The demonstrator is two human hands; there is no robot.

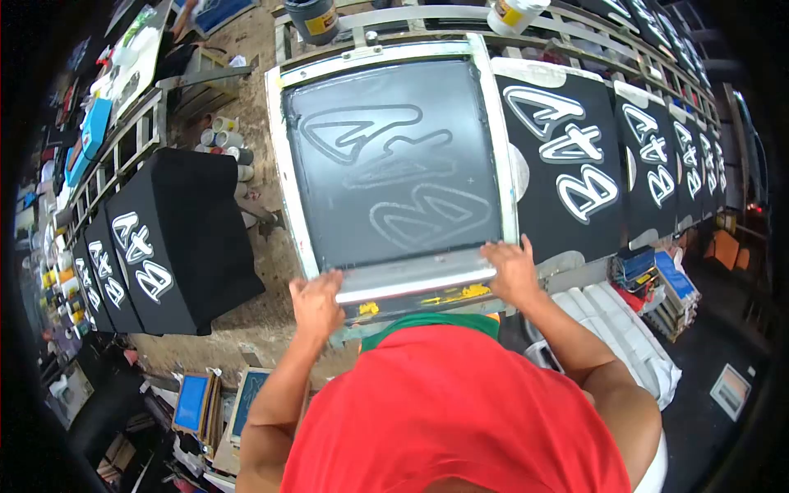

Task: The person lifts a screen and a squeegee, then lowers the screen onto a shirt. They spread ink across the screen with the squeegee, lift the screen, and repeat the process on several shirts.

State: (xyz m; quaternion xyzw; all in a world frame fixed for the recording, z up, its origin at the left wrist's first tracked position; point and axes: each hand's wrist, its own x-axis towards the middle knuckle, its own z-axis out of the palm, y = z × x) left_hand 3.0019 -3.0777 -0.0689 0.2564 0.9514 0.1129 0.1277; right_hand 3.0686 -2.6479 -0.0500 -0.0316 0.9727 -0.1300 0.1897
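Note:
A screen-printing frame (pixel 278 164) with pale, stained edges lies in front of me, its grey mesh (pixel 394 90) showing outlined lettering. Across the near end of the mesh lies a long silver squeegee (pixel 411 278). My left hand (pixel 319 309) is closed on its left end, fingers over the top edge. The right end is gripped by my right hand (pixel 513 273), its thumb sticking up. Yellow smears (pixel 468 292) mark the strip just below the bar. The squeegee's lower edge is hidden.
Black printed fabric panels (pixel 559 148) with white lettering line the bench to the right; more black panels (pixel 136 246) lie on the left rack. Two tubs, one dark (pixel 312 20) and one white (pixel 516 15), stand on slatted rails behind the frame. Small pots (pixel 226 135) cluster at left.

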